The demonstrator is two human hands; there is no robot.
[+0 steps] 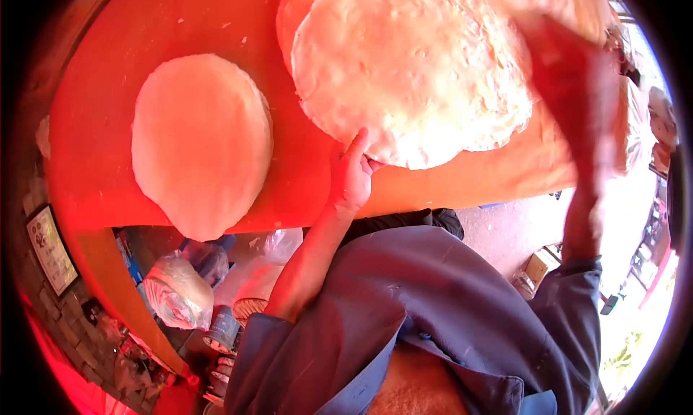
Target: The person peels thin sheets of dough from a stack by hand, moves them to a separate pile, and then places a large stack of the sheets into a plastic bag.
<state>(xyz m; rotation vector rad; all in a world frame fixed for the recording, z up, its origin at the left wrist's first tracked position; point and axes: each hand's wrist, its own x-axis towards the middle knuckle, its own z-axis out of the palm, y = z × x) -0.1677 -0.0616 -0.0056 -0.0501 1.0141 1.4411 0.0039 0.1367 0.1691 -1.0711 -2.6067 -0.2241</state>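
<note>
A large round flatbread (404, 68), pale and blistered, lies at the table's front edge on top of other flatbreads. My left hand (354, 173) grips its near edge, thumb on top and fingers tucked beneath. At the right side of the bread, my right hand (559, 54) is smeared by motion, so its fingers do not show clearly. A smoother flat round (202, 141), with its near end hanging over the table edge, rests to the left, apart from both hands.
The orange-red table (195, 25) spans the upper view. Below its edge are a bagged bundle (177, 292), a can (222, 328) and a cardboard box (540, 265). A framed sign (52, 247) stands at far left. More flatbreads (570, 3) are partly visible at upper right.
</note>
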